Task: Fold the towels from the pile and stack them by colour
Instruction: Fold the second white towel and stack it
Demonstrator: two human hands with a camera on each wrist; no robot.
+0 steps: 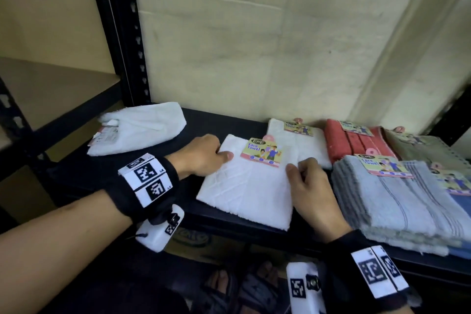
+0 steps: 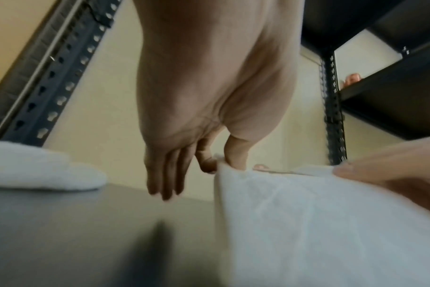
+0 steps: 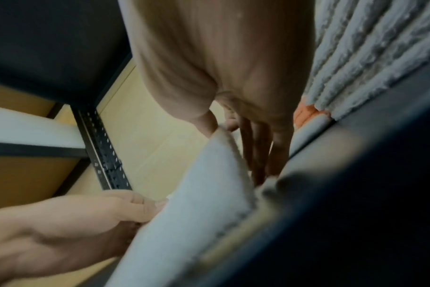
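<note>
On the dark shelf (image 1: 76, 178), near its front edge: a folded white towel (image 1: 249, 186), roughly square, faint diagonal creases across the top, a colourful card label (image 1: 262, 154) reading "Face Towel" pinned at its far edge. Pinched at the far left corner by the left hand (image 1: 201, 155), thumb on top and forefinger under the edge, remaining fingers hanging down beside the cloth in the left wrist view. Gripped at the right edge by the right hand (image 1: 313, 186), thumb lying on top near the label, fingers tucked down between this towel and the grey stack beside it.

Behind, touching the far right corner: a second folded white towel (image 1: 303, 143) with the same kind of label. To the left, well apart, near the shelf's back post (image 1: 119, 33): a loosely folded white towel (image 1: 142, 127), rounded and thicker, label showing at its left end.

To the right, just beside the right hand: a stack of grey towels (image 1: 387, 199) with thin darker stripes, several layers visible at the edge, label on top; something blue under its right end, too cut off to identify. Behind it: folded red towels (image 1: 349, 143), and further right an olive-grey towel (image 1: 418, 148), both labelled.

Below the shelf edge: sandalled feet (image 1: 244, 285), partly visible.
</note>
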